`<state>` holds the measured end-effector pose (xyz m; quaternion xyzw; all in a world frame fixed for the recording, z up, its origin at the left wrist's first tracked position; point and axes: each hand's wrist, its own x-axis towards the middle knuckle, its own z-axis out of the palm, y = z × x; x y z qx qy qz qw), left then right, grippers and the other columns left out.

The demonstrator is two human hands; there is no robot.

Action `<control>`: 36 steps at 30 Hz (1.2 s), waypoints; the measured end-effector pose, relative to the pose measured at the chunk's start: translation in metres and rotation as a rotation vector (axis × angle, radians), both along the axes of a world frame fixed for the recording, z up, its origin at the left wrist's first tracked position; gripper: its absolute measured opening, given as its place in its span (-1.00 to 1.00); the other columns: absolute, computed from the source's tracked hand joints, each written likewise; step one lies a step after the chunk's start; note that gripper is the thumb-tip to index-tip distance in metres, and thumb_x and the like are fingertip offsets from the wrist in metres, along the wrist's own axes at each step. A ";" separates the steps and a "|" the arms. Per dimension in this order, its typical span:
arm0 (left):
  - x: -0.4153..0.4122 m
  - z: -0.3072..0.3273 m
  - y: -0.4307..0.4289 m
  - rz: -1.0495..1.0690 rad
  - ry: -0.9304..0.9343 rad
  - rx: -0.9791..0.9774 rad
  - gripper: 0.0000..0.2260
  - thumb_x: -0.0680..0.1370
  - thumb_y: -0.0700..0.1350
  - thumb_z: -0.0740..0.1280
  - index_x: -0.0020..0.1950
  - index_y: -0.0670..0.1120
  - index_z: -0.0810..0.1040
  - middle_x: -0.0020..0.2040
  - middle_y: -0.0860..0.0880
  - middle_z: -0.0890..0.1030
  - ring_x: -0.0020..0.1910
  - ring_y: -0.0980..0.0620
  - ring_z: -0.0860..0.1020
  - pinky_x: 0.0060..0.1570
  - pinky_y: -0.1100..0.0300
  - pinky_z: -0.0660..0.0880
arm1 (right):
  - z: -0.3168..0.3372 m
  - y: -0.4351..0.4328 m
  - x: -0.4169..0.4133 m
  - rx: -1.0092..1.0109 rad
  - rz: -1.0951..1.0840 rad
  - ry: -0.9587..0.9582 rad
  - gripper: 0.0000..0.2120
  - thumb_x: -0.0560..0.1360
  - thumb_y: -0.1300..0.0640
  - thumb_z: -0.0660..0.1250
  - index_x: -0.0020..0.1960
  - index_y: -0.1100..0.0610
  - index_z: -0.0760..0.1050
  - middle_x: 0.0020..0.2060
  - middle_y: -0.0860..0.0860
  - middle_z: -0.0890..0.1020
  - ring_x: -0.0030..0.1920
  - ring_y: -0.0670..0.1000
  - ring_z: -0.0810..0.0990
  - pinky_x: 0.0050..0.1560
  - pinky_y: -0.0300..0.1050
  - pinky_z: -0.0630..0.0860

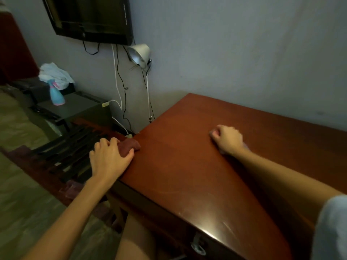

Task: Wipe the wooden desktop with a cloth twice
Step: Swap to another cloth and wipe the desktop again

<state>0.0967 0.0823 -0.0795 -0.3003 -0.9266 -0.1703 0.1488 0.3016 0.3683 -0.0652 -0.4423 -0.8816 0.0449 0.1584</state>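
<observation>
The cloth (129, 145), dark red and crumpled into a lump, lies at the left edge of the desk (187, 156), near its far left corner. The left hand (108, 158) grips it from behind: the thumb and the fingers (114, 140) are curled around the lump, and most of the hand hangs outside the edge. The right hand (227, 139) rests further in on the wood, with its fingers curled under. Something pale seems to show beneath the wrist, so it is not possible to tell if this hand holds anything.

The wiping looks to be in progress, with the cloth at the end or the beginning of a stroke. Faint streaks shine on the near part of the wood. How many passes are finished cannot be read from this view. The wide middle and right of the top probably remain to be covered.
</observation>
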 end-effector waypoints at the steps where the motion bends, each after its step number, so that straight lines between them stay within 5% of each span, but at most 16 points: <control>1: 0.001 0.000 0.000 0.003 -0.007 -0.013 -0.50 0.46 0.26 0.27 0.16 -0.11 0.50 0.05 -0.17 0.49 0.06 -0.18 0.46 0.00 -0.04 0.41 | -0.001 -0.026 -0.011 0.014 0.085 -0.018 -0.70 0.55 -0.12 0.18 0.04 0.08 0.52 -0.02 0.15 0.65 0.03 0.22 0.61 -0.05 -0.02 0.49; 6: 0.002 0.004 -0.004 0.010 -0.049 -0.086 -0.49 0.46 0.30 0.22 0.20 -0.06 0.47 0.09 -0.15 0.45 0.10 -0.16 0.44 0.03 -0.03 0.39 | 0.002 -0.169 -0.042 -0.036 0.682 -0.045 -0.79 0.55 -0.07 0.21 0.10 -0.04 0.53 -0.05 0.06 0.65 0.00 0.14 0.60 -0.10 -0.09 0.46; 10: 0.005 0.006 -0.010 -0.043 -0.067 -0.094 -0.50 0.49 0.24 0.25 0.30 -0.04 0.41 0.16 -0.14 0.43 0.16 -0.14 0.42 0.08 -0.01 0.39 | 0.005 -0.217 -0.040 -0.092 1.276 -0.040 -0.85 0.51 0.04 0.36 -0.01 0.10 0.49 -0.09 0.05 0.58 -0.05 0.11 0.52 -0.15 0.02 0.51; 12: 0.004 0.003 -0.015 -0.108 -0.091 -0.043 -0.47 0.50 0.20 0.26 0.39 -0.02 0.34 0.21 -0.13 0.42 0.19 -0.14 0.41 0.10 0.00 0.39 | 0.010 -0.209 -0.036 -0.127 1.385 -0.032 -0.80 0.49 0.08 0.40 0.01 0.16 0.48 -0.09 0.06 0.55 -0.06 0.06 0.48 -0.07 -0.05 0.47; 15: -0.001 -0.003 -0.021 -0.261 -0.045 -0.039 -0.47 0.54 0.20 0.17 0.48 0.07 0.25 0.36 -0.06 0.38 0.31 -0.09 0.38 0.23 -0.04 0.35 | 0.014 -0.181 -0.026 -0.137 1.360 -0.003 -0.75 0.51 0.09 0.37 0.12 0.19 0.48 -0.02 0.08 0.49 -0.02 0.03 0.42 0.03 -0.15 0.35; 19: -0.003 -0.004 -0.022 -0.427 -0.075 -0.091 -0.46 0.53 0.21 -0.06 0.51 0.16 0.15 0.53 0.12 0.14 0.51 0.08 0.08 0.45 -0.09 -0.03 | 0.013 -0.133 -0.010 -0.137 1.277 -0.012 -0.82 0.56 0.19 0.28 0.15 0.10 0.51 0.09 0.01 0.49 0.13 -0.03 0.42 0.20 -0.11 0.35; 26: -0.005 -0.005 -0.010 -0.453 -0.148 -0.166 -0.56 0.64 0.10 -0.10 0.53 0.12 0.06 0.54 0.13 0.04 0.52 0.11 -0.01 0.46 0.09 0.02 | 0.012 -0.104 -0.035 -0.242 1.119 0.036 -0.76 0.50 0.33 0.29 0.10 0.11 0.58 0.10 0.01 0.50 0.18 -0.03 0.45 0.22 -0.04 0.39; 31: -0.012 -0.007 -0.010 -0.488 -0.169 -0.171 -0.58 0.67 -0.02 -0.03 0.54 0.08 0.03 0.55 0.10 0.01 0.52 0.10 -0.03 0.48 0.10 0.05 | 0.006 -0.131 -0.060 -0.276 1.144 0.073 -0.70 0.44 0.39 0.25 0.07 0.12 0.57 0.09 0.01 0.50 0.17 -0.03 0.44 0.22 0.01 0.37; 36: -0.011 0.001 -0.007 -0.502 -0.298 -0.212 -0.56 0.66 0.06 -0.07 0.54 0.07 0.00 0.55 0.09 -0.06 0.53 0.09 -0.10 0.48 0.06 -0.06 | 0.006 -0.153 -0.059 -0.355 1.238 0.056 -0.65 0.32 0.45 0.19 -0.02 0.15 0.57 0.04 0.03 0.52 0.12 0.02 0.49 0.21 0.06 0.38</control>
